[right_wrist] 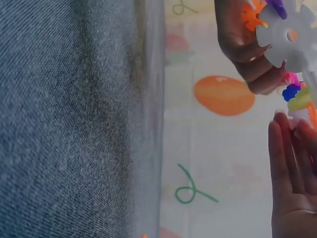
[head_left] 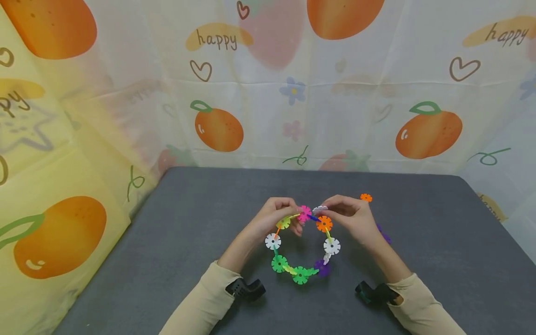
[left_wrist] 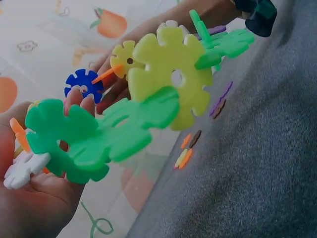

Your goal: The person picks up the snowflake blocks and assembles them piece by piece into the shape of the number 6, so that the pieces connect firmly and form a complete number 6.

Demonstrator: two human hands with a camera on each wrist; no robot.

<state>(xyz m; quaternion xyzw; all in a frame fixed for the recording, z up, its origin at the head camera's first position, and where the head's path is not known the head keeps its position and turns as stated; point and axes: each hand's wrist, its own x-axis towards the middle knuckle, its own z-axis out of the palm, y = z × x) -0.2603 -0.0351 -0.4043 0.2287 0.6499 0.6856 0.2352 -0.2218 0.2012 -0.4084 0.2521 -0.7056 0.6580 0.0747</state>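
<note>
A ring of linked snowflake-shaped plastic discs [head_left: 279, 264] in green, yellow, white, purple, orange, pink and blue stands between both hands above the table. My left hand [head_left: 274, 215] pinches the ring's upper left near the pink disc [head_left: 304, 213]. In the left wrist view the large green disc [left_wrist: 62, 141] lies in front of this hand's fingers. From the other side, my right hand [head_left: 353, 218] pinches a white disc [head_left: 320, 209] between thumb and fingers, beside the blue disc [left_wrist: 81, 85]. Whether that white disc is joined to the blue one, I cannot tell.
On the dark grey table [head_left: 192, 223], an orange disc [head_left: 366, 197] lies beyond my right hand, and a purple disc [head_left: 384, 234] shows partly behind the right forearm. Several loose discs [left_wrist: 186, 157] appear in the left wrist view. A fruit-printed cloth [head_left: 259, 116] hangs behind the table.
</note>
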